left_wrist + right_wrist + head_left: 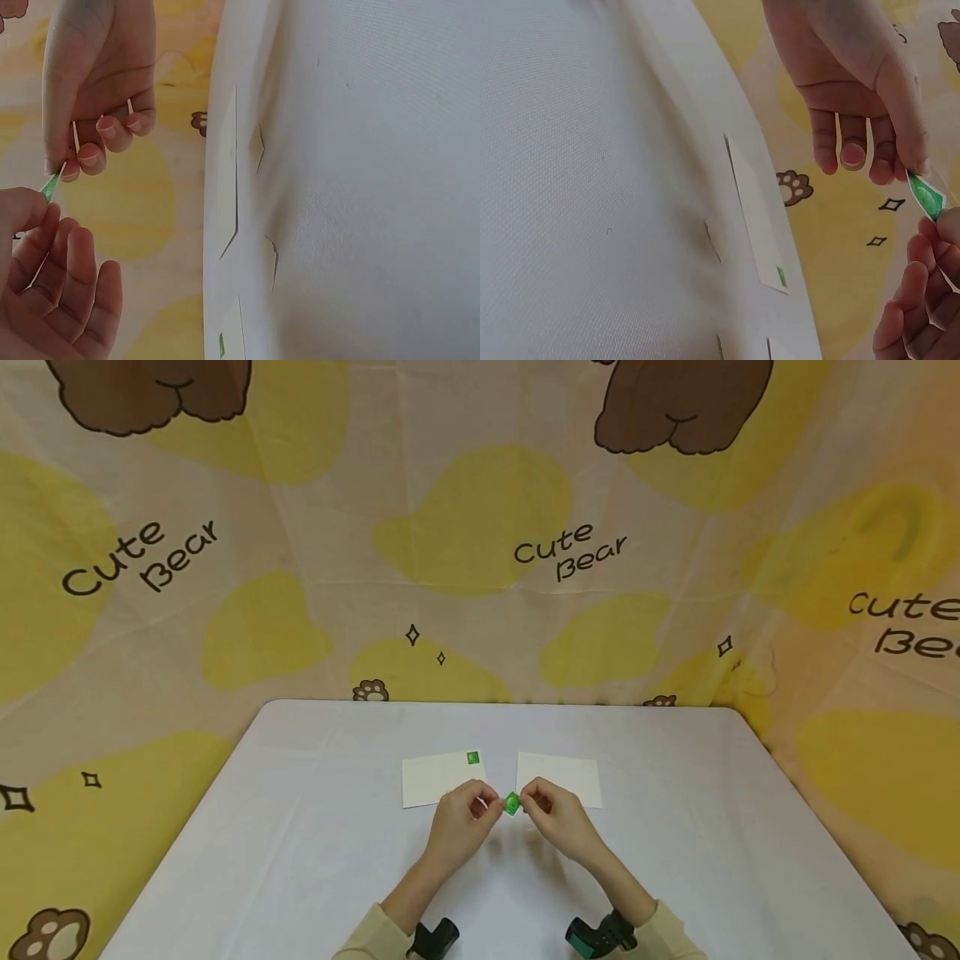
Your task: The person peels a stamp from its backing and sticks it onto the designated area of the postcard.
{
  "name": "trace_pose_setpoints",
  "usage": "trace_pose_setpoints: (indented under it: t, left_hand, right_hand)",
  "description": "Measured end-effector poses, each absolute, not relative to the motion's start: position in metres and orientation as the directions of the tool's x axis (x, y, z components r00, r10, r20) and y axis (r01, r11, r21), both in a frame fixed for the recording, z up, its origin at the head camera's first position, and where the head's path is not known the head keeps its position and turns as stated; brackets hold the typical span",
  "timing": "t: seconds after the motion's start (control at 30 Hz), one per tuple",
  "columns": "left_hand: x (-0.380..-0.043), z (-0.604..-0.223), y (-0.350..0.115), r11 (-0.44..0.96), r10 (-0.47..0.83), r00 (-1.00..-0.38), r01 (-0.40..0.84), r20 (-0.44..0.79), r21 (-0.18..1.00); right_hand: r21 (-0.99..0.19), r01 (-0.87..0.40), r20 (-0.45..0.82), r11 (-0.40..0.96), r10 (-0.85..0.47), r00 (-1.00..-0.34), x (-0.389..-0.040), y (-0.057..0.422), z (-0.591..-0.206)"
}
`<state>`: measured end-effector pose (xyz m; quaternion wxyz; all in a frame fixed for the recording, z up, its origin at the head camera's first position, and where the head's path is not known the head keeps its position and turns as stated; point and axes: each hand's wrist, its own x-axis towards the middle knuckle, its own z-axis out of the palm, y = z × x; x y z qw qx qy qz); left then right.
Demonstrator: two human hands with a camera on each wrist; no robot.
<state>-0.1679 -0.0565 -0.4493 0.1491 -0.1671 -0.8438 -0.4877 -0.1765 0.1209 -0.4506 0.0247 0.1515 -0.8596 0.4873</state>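
Note:
A small green stamp [512, 803] with a white edge hangs between both hands, above the near side of two pale envelopes. My left hand [463, 827] pinches its left corner between thumb and forefinger. The opposite corner is pinched by my right hand [562, 822]. In the right wrist view the stamp [927, 196] is turned at a slant, its green face showing. The left envelope [431, 783] bears a green stamp [473, 757] at its upper right corner. No stamp shows on the right envelope [562, 777], which lies beside it, partly behind my right hand.
Small pale paper pieces [271, 262] lie on the white table [300, 827] on the near side of the envelopes. Dark wrist cameras [435, 939] sit at both cuffs. Behind the table's far edge hangs a printed cloth [465, 527] with yellow patches and bears.

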Motion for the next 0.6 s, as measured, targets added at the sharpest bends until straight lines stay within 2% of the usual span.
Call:
trace_pose_setpoints:
  t: [0.27, 0.6]
  left_hand:
    - [-0.1667, -0.4508, -0.0552, 0.488, 0.206, -0.892, 0.45, 0.402, 0.748]
    - [-0.1687, -0.4517, -0.0521, 0.485, 0.201, -0.892, 0.45, 0.406, 0.75]
  right_hand:
    - [-0.827, -0.302, 0.214, 0.475, -0.231, -0.949, -0.178, 0.1218, -0.4496]
    - [-0.823, -0.284, 0.201, 0.492, -0.216, -0.956, -0.178, 0.1241, -0.45]
